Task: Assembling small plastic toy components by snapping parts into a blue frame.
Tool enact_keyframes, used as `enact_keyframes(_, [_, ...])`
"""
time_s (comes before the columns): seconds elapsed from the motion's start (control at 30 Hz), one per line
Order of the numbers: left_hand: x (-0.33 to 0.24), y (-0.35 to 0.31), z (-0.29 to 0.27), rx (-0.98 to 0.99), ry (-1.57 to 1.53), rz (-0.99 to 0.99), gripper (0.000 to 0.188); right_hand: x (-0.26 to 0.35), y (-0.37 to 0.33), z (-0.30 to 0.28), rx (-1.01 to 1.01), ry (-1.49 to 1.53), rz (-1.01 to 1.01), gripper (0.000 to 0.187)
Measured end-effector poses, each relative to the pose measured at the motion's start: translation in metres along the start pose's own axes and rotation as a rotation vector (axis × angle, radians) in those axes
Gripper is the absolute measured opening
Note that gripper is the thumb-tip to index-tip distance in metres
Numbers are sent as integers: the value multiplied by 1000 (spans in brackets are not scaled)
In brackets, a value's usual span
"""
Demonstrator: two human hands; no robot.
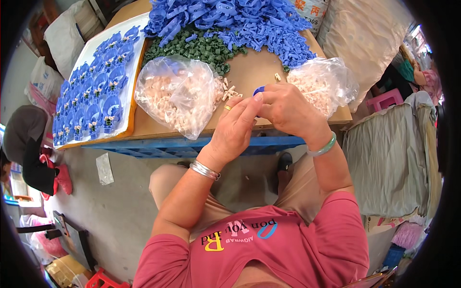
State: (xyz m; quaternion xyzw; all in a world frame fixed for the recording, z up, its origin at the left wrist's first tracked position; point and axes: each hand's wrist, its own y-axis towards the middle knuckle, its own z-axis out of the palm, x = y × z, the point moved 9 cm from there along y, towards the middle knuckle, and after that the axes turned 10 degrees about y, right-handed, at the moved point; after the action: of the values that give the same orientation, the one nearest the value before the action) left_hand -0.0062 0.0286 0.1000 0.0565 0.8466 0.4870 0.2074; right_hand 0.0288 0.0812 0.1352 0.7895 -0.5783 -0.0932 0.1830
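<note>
Above the table's near edge, my left hand point(235, 124) and my right hand point(293, 109) meet with fingertips pinched together. Between them shows a small blue plastic piece point(259, 90), mostly covered by the fingers, so its full shape is hidden. Close to my left hand lie a few loose pale beige pieces point(231, 92), spilling from a clear plastic bag point(177, 91) full of them. Beside my right hand sits a second clear bag point(324, 84) of pale pieces. One loose pale piece point(277, 77) rests just beyond the hands.
Beyond the bags are heaps of dark green parts point(189, 50), small blue parts point(269, 38) and larger blue parts point(216, 9). A white board point(137, 53) at left bears rows of blue assembled pieces point(93, 91). Blue crate point(158, 148) under the tabletop; large sacks point(360, 43) to the right.
</note>
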Motion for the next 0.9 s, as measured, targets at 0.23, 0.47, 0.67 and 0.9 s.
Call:
enact_keyframes(0.23, [22, -3, 0, 41, -65, -256, 64, -12, -9, -29, -237, 0, 94, 5])
enact_keyframes(0.47, [27, -3, -12, -83, -34, -274, 32, -62, -50, -60, -683, 707, 570, 11])
enact_keyframes(0.67, [40, -8, -13, -126, -128, -399, 30, -63, -47, -49, -683, 840, 553, 13])
enact_keyframes(0.9, [84, -40, 18, -308, -1133, -931, 21, -68, -41, -15, -515, 1358, 641, 15])
